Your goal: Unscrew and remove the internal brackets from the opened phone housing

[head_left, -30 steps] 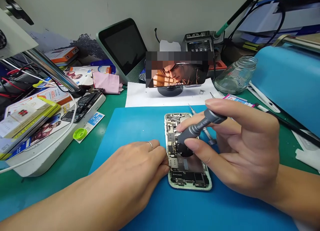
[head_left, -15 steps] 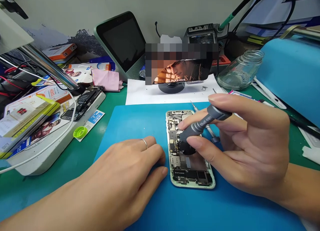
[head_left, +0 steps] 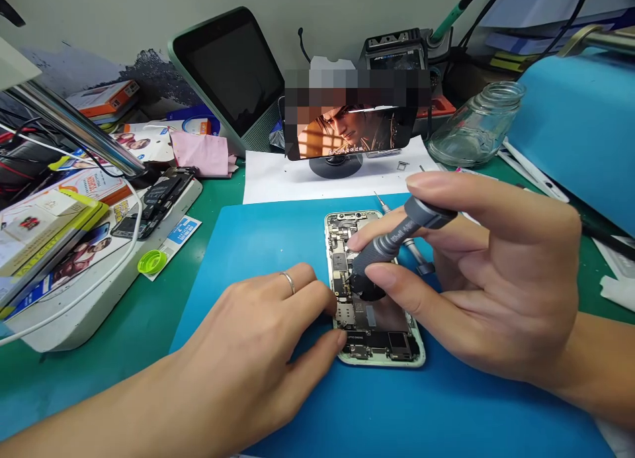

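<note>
An opened phone (head_left: 381,319) with a pale green frame lies on the blue mat (head_left: 243,239), its circuit board and inner parts bare. My right hand (head_left: 496,266) grips a dark grey precision screwdriver (head_left: 389,243). One finger presses near its top while thumb and fingers pinch the shaft. The screwdriver slants down to the board along the phone's left side; its tip is too small to make out. My left hand (head_left: 268,332), with a ring on one finger, has thumb and curled forefinger on the phone's left edge. Behind my right hand lies a second, thin screwdriver (head_left: 414,249).
A phone playing a video (head_left: 352,130) stands on a holder at the back, beside a smart display (head_left: 233,74). A glass jar (head_left: 476,127) is tilted at the right. Boxes (head_left: 54,223), a white power strip (head_left: 64,312) and a lime-green cap (head_left: 152,262) crowd the left.
My left hand has moved right, from beside the phone onto its left edge. My right hand keeps the screwdriver at about the same spot on the board. The view has shifted slightly.
</note>
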Demonstrator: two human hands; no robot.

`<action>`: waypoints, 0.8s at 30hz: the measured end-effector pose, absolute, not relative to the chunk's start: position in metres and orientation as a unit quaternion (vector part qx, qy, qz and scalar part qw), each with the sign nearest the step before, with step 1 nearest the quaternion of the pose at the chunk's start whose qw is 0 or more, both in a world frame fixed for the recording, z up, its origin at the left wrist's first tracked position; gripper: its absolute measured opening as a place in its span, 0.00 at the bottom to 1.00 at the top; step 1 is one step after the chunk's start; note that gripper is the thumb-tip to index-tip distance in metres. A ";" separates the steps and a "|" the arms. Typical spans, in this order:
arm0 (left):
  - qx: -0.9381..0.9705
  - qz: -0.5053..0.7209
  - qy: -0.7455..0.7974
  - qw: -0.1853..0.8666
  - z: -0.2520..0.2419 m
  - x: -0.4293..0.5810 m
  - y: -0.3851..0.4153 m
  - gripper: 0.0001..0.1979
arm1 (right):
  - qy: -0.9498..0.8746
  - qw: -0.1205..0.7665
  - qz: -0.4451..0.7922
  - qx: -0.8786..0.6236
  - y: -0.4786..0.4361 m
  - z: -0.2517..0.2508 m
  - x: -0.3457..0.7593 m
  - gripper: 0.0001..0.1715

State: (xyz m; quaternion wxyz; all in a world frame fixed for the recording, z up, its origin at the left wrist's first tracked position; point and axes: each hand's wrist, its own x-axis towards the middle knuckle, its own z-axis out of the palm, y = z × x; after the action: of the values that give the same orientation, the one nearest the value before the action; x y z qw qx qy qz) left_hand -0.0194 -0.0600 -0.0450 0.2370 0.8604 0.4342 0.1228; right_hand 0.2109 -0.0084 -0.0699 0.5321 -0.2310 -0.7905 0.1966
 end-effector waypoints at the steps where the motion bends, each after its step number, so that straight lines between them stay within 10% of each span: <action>1: 0.856 0.121 0.439 0.245 -0.045 -0.019 -0.059 0.07 | -0.790 0.534 0.198 -0.228 -0.008 -0.070 0.211 0.46; 24: 0.878 0.149 0.380 0.251 -0.045 -0.022 -0.055 0.09 | -0.791 0.555 0.196 -0.168 0.000 -0.072 0.208 0.45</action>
State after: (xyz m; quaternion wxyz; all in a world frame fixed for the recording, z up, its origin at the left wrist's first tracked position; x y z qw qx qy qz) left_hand -0.0222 -0.0555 -0.0455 0.2508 0.8780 0.3797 0.1487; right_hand 0.2081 0.0005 -0.0720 0.5546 -0.1676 -0.7912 0.1958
